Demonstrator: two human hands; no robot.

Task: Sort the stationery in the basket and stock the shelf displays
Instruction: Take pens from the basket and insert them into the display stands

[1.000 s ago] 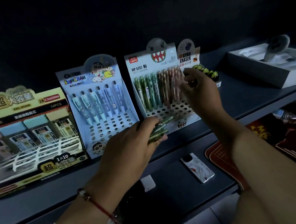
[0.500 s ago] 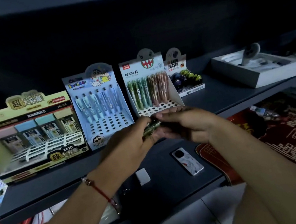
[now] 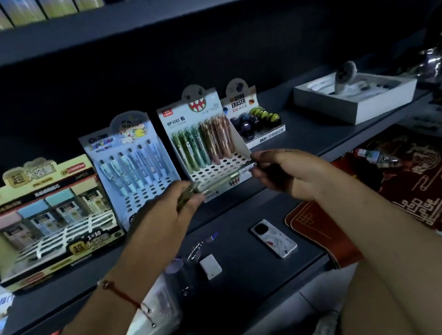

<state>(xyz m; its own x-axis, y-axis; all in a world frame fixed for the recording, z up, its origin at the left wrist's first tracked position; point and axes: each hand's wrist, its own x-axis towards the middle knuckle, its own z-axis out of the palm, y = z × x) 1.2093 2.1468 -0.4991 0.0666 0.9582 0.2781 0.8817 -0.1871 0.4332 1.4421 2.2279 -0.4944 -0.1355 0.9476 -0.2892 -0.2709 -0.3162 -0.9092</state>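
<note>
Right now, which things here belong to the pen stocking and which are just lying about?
Job: green pen pinched by both hands, left and right; monster pen display.
Lying about: phone, white eraser, eraser box, red mat.

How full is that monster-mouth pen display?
Partly full. The monster pen display has green and brown pens standing along its back rows, while the front rows of holes sit empty.
</note>
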